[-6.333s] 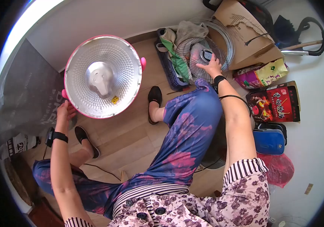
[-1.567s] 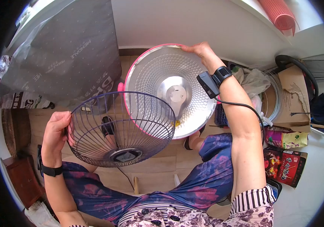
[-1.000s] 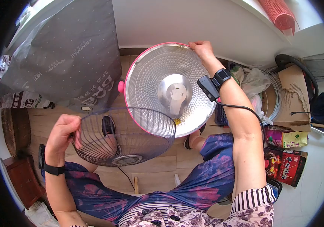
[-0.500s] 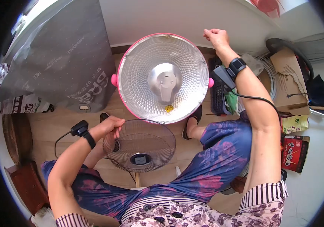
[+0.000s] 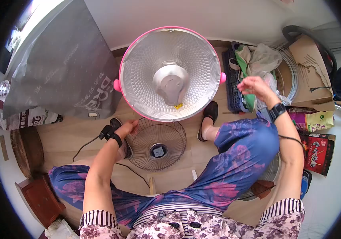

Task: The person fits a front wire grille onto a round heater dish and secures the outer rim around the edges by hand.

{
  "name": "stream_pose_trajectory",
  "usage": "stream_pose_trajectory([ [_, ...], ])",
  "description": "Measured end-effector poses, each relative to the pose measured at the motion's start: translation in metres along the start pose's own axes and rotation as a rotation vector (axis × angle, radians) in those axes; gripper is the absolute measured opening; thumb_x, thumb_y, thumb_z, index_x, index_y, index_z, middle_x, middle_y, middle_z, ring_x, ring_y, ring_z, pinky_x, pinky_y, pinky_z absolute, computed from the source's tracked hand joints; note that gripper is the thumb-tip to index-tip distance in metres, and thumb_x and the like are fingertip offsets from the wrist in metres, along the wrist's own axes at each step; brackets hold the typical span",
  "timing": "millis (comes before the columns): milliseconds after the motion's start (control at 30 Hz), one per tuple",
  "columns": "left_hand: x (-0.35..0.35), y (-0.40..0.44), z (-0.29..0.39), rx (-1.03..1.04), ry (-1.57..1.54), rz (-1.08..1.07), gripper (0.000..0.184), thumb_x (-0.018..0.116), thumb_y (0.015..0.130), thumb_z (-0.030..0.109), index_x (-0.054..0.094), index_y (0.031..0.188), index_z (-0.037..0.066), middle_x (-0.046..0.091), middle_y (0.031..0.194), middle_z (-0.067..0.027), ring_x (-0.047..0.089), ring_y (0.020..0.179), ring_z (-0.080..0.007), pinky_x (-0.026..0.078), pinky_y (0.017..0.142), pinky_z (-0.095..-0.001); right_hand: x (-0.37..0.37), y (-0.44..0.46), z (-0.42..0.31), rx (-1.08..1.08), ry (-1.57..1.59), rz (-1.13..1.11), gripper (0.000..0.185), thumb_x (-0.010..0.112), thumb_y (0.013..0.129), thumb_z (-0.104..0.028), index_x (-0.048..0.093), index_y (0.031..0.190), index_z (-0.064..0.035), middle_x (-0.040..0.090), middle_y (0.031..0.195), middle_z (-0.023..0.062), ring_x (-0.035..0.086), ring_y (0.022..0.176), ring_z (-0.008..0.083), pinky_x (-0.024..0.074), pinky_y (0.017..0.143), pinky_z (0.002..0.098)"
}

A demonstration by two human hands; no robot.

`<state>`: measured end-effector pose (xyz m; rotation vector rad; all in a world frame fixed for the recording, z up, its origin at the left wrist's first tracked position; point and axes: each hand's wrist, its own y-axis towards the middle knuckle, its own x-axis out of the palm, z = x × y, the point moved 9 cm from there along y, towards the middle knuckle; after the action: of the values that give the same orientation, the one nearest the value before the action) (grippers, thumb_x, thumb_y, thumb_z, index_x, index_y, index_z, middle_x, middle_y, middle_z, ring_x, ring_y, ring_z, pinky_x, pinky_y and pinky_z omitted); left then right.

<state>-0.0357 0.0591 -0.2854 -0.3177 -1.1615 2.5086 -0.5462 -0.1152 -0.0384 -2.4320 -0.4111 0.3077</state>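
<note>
A round heater with a silver dimpled reflector (image 5: 138, 75), a pink rim and pink side knobs stands in front of me. A small yellow sticker lies low in its bowl. Below it, near the floor, is a round wire guard (image 5: 158, 150) with a dark hub, partly behind the heater's lower rim. My left hand (image 5: 130, 126) is closed on the guard's upper left edge. Right of the heater, my right hand (image 5: 255, 86) hangs in the air with its fingers curled together and nothing visible in them, in front of the crate.
A dark crate (image 5: 233, 83) with bags, coiled wire (image 5: 292, 75) and a torn cardboard box (image 5: 308, 65) stand at the right. Below them are a red package (image 5: 317, 154) and a yellow-purple bag (image 5: 318, 120). A grey covered object (image 5: 65, 71) stands left; a cable crosses the floor.
The wire guard has come down and right, from in front of the heater to below it, still in my left hand. My right hand has let go of the heater's rim and moved right and down.
</note>
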Motion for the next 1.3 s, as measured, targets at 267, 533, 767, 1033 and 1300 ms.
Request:
stream_pose_trajectory([
  [267,-0.039,0.034,-0.026,0.202,0.421,0.446,0.030,0.054,0.085,0.020,0.061,0.105,-0.001,0.066,0.093,-0.0177,0.062,0.085,-0.0345,0.047,0.076,-0.0403,-0.004,0.009,0.207,0.288,-0.052,-0.175,0.033,0.059,0.087,-0.027,0.058,0.109,-0.0023,0.064,0.096,0.0112,0.064,0.085,0.0235,0.0533,0.073,0.0373],
  [533,-0.117,-0.066,0.120,0.268,0.344,0.967,0.015,0.047,0.072,0.000,0.063,0.072,0.001,0.062,0.075,-0.0154,0.061,0.073,-0.0267,0.046,0.067,-0.0353,0.029,0.031,0.252,0.324,-0.877,0.172,0.034,0.060,0.087,-0.026,0.057,0.108,-0.0007,0.063,0.094,0.0114,0.064,0.081,0.0241,0.0539,0.071,0.0369],
  [767,-0.071,-0.188,0.333,1.065,0.321,1.221,0.009,0.052,0.081,0.001,0.054,0.089,0.001,0.054,0.091,-0.0105,0.052,0.082,-0.0219,0.043,0.072,-0.0308,0.034,0.034,0.248,0.360,-0.924,0.278,0.034,0.060,0.087,-0.026,0.057,0.108,-0.0002,0.063,0.093,0.0115,0.064,0.079,0.0242,0.0542,0.069,0.0365],
  [1033,-0.010,-0.119,0.471,1.198,0.746,1.158,0.041,0.075,0.067,0.032,0.065,0.100,0.010,0.063,0.102,-0.0080,0.056,0.099,-0.0257,0.044,0.084,-0.0373,0.037,0.040,0.248,0.366,-0.946,0.312,0.034,0.059,0.087,-0.026,0.058,0.107,0.0003,0.063,0.093,0.0116,0.065,0.078,0.0243,0.0545,0.067,0.0360],
  [1300,-0.017,-0.061,0.466,0.974,0.669,0.940,0.036,0.077,0.063,0.031,0.068,0.090,0.009,0.066,0.086,-0.0106,0.063,0.076,-0.0268,0.049,0.068,-0.0368,0.038,0.047,0.241,0.363,-0.928,0.313,0.033,0.059,0.087,-0.026,0.058,0.106,0.0009,0.063,0.092,0.0117,0.065,0.076,0.0243,0.0549,0.064,0.0356],
])
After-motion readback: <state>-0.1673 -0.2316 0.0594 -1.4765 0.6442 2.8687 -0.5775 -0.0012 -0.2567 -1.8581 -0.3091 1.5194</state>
